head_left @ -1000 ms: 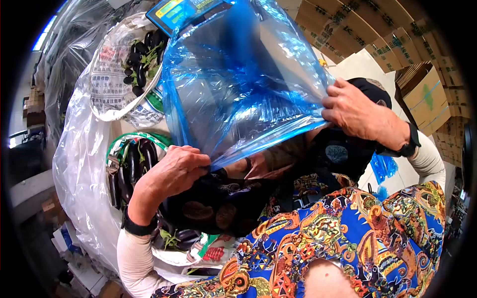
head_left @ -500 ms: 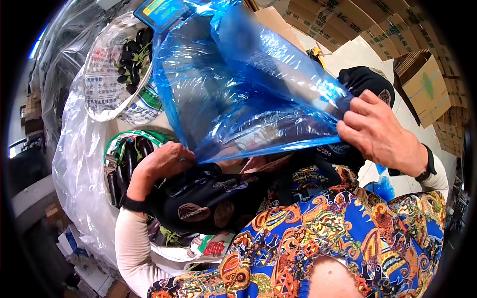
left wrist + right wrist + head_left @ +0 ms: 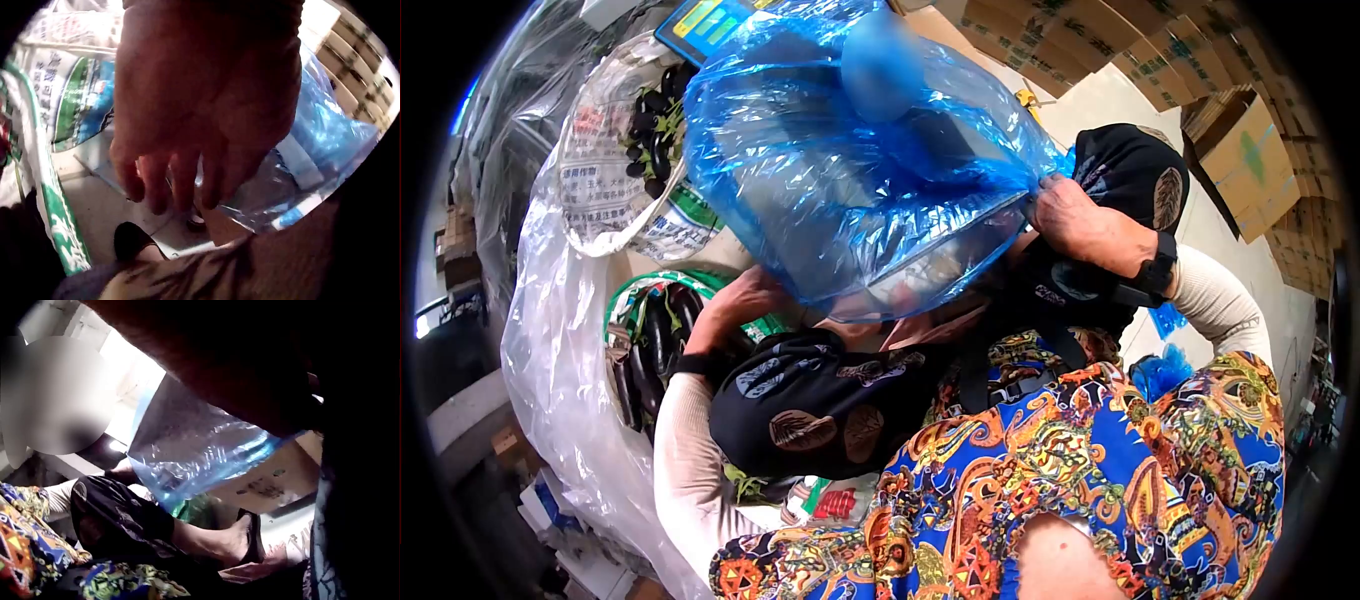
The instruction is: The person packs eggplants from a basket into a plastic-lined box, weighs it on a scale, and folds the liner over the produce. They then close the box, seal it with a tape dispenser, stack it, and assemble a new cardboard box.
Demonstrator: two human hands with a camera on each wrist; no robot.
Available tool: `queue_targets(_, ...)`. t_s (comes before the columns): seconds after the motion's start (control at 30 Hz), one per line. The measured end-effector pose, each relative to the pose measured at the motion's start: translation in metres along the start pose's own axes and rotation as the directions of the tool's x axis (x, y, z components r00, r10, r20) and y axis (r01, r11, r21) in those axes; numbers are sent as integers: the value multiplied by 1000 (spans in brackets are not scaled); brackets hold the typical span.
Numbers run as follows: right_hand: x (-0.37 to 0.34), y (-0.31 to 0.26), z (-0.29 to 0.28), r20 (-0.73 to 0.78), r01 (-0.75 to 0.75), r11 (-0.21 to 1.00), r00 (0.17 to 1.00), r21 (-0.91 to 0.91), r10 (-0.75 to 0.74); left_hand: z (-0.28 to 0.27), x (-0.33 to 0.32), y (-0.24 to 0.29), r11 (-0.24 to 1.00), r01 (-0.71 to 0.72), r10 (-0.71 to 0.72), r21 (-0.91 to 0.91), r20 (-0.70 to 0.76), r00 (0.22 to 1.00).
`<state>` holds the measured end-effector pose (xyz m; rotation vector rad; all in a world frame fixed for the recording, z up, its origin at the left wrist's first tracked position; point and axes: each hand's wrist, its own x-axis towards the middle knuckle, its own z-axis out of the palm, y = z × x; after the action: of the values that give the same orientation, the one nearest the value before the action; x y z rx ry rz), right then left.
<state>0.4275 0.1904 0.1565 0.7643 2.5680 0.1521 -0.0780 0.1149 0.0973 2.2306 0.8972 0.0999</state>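
A large translucent blue plastic bag (image 3: pixel 800 240) spreads puffed out in front of the person's knees in the head view. At its right corner the right hand (image 3: pixel 1085 222) grips the gathered edge. By the bag's lower left side is the left hand (image 3: pixel 750 297), its fingertips hidden behind the film. In the left wrist view the left hand (image 3: pixel 206 106) reaches downward with fingers loosely extended, beside the bag's clear blue film (image 3: pixel 325 131). The right wrist view shows the film (image 3: pixel 206 444) stretched over a cardboard box (image 3: pixel 275 481); the right hand is mostly dark there.
Eggplants (image 3: pixel 650 350) fill a green-rimmed sack (image 3: pixel 622 292) beside the left forearm. More eggplants (image 3: pixel 655 130) lie in a printed white woven sack (image 3: pixel 590 180). A blue panel (image 3: pixel 700 30) stands behind the bag. Cardboard boxes (image 3: pixel 1250 165) stack at right; clear plastic sheeting (image 3: pixel 540 330) drapes at left.
The bag's mouth edge, held taut between both hands before, now bulges loose on the left. My left hand has come off that edge and moved beside the bag; the right hand turned inward, still gripping.
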Motion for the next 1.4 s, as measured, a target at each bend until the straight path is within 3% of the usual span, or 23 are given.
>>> queue_targets(0.03, -7, 3, -12, -15, -9, 995, 1000, 103, 10, 7, -6, -15, 995, -96, 94, -9, -123, 988)
queue_targets(0.07, -13, 6, -23, 6, -34, 987, 999, 156, 33, 0, -5, -4, 987, 12, -34, -159, -136, 990)
queue_targets(0.1, -17, 9, -32, 24, -56, 976, 998, 209, 52, -5, -5, 12, 774, 237, -322, -588, -43, 946)
queue_targets(0.13, -20, 10, -37, 42, -77, 961, 997, 264, 68, -18, 1, 41, 344, 304, -579, -888, 54, 813)
queue_targets(0.23, -15, 33, -36, 100, -137, 844, 990, 519, 100, -41, 19, 56, 372, 281, -638, -885, -24, 770)
queue_targets(0.27, -13, 42, -39, 30, -86, 810, 996, 580, 84, -40, 20, 54, 143, 105, -635, -984, -10, 772)
queue_targets(0.3, -9, 51, -39, 42, -72, 767, 997, 637, 59, -41, 30, 52, 54, 23, -609, -998, -15, 793)
queue_targets(0.37, -4, 59, -20, -34, -27, 774, 997, 632, 63, -55, 43, 76, 99, 24, -616, -995, -43, 786)
queue_targets(0.47, -5, 49, -7, -68, -38, 839, 994, 542, 89, -42, 51, 64, 299, 205, -635, -932, -34, 772)
queue_targets(0.5, 0, 59, -10, 118, -97, 825, 992, 557, 37, -37, 54, 59, 285, 170, -625, -943, -48, 779)
queue_targets(0.57, 19, 88, -29, 467, -223, 800, 881, 557, -80, -26, 56, 53, 250, 102, -608, -963, -75, 790)
queue_targets(0.6, 22, 93, -46, 486, -243, 787, 870, 568, -82, -24, 54, 51, 290, 110, -604, -951, -92, 792)
queue_targets(0.7, 19, 130, -47, 621, -512, 399, 753, 761, -217, -22, 40, 44, 336, 163, -576, -928, -65, 815)
queue_targets(0.73, 6, 124, -80, 659, -631, 371, 749, 681, 65, -22, 38, 45, 347, 155, -561, -925, -72, 825)
queue_targets(0.77, 19, 135, -83, 728, -660, 353, 679, 663, -97, -22, 39, 48, 349, 132, -570, -928, -99, 815)
queue_targets(0.83, 23, 142, -77, 657, -638, 164, 744, 752, -121, -20, 45, 58, 350, 101, -595, -931, -138, 792)
queue_targets(0.9, 43, 153, -49, 591, -540, 241, 756, 806, -283, -15, 47, 54, 350, 133, -584, -927, -105, 805)
queue_targets(0.97, 65, 138, -53, 683, -396, 643, 673, 656, -282, -13, 47, 51, 356, 159, -574, -921, -81, 815)
queue_targets(1.03, 73, 142, -43, 438, -37, 662, 777, 749, -452, -13, 39, 46, 379, 167, -566, -910, -86, 820)
queue_targets(1.1, 84, 137, -73, 548, -397, 425, 769, 813, -329, -13, 36, 48, 346, 175, -581, -922, -64, 811)
queue_targets(1.17, 101, 155, -56, 272, -198, 202, 843, 959, -464, -13, 36, 53, 327, 110, -551, -939, -95, 829)
queue_targets(1.3, 112, 165, -91, 577, -543, 218, 805, 811, -141, -15, 42, 58, 356, 101, -513, -929, -104, 852)
queue_targets(1.4, 118, 159, -85, 547, -590, -99, 790, 801, -277, -24, 32, 62, 295, 113, -545, -949, -70, 835)
